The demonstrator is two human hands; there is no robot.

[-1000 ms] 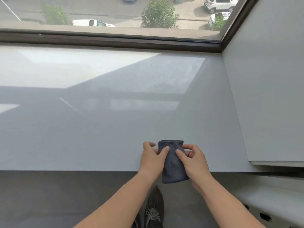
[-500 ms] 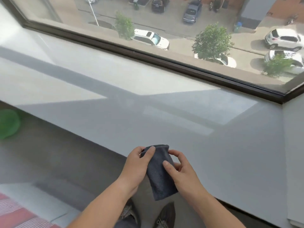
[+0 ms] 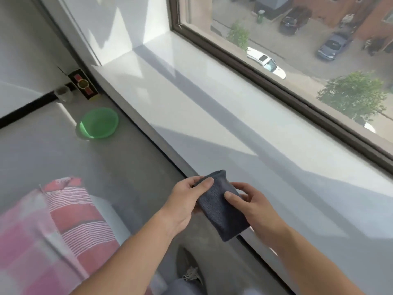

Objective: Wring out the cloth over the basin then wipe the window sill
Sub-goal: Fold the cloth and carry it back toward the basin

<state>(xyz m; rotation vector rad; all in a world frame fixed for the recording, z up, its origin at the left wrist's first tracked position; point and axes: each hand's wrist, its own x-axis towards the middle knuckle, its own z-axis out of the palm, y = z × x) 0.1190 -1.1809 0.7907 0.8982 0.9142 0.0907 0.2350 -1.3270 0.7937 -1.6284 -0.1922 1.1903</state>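
A folded dark cloth [image 3: 221,206] is held by both hands, left hand [image 3: 184,202] and right hand [image 3: 253,206], at the window sill [image 3: 244,128] edge; a green basin [image 3: 98,122] is seen on the floor.

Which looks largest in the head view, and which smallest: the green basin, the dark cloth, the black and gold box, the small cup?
1. Green basin, although the dark cloth looks about as large; it is nearer the camera, so I do not rank these two.
2. Black and gold box.
3. Small cup, blurred.
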